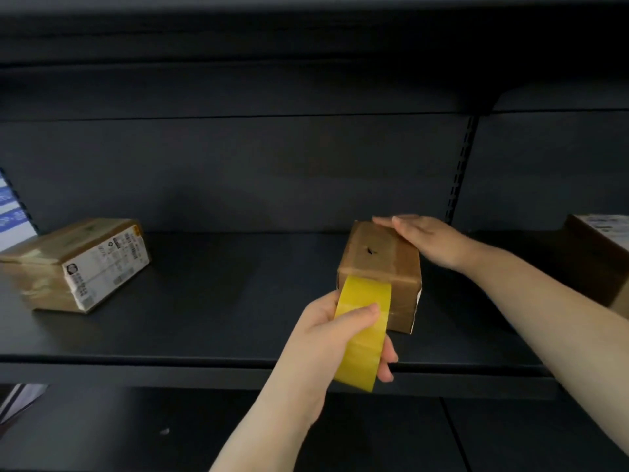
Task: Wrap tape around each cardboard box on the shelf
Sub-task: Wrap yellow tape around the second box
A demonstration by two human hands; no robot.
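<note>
A brown box at the far right is cut off by the frame edge, and the print on the labelled box at left is too blurred to read. The left hand grips a yellow tape roll, its thumb curled over the glossy band, just in front of the small cardboard box. The right hand lies flat, fingers straight and together, on that box's top. All boxes sit on the dark matte shelf.
</note>
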